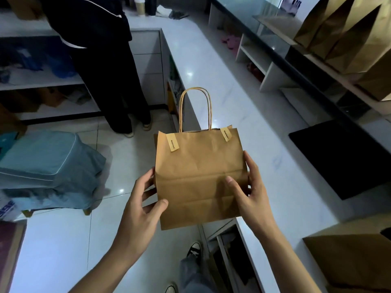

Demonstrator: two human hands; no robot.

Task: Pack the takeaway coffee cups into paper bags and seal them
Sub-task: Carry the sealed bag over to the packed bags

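I hold the sealed paper bag point(198, 176) upright at frame centre, left hand point(141, 199) and right hand point(249, 187) grasping its 2 sides; the desk point(264, 127) lies nearer my right.

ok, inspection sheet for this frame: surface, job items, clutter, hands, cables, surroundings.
Surface: white counter, glossy, with a black mat on it.
Job's things: brown paper bag held upright in the air, top closed by two stickers; handles up; contents hidden.
Clutter: more brown bags on the right shelf, another bag at near right.
Hands: left hand and right hand grip the bag's sides.
Cables: nothing seen.
Surroundings: another person standing at left; blue covered stool; tiled floor.
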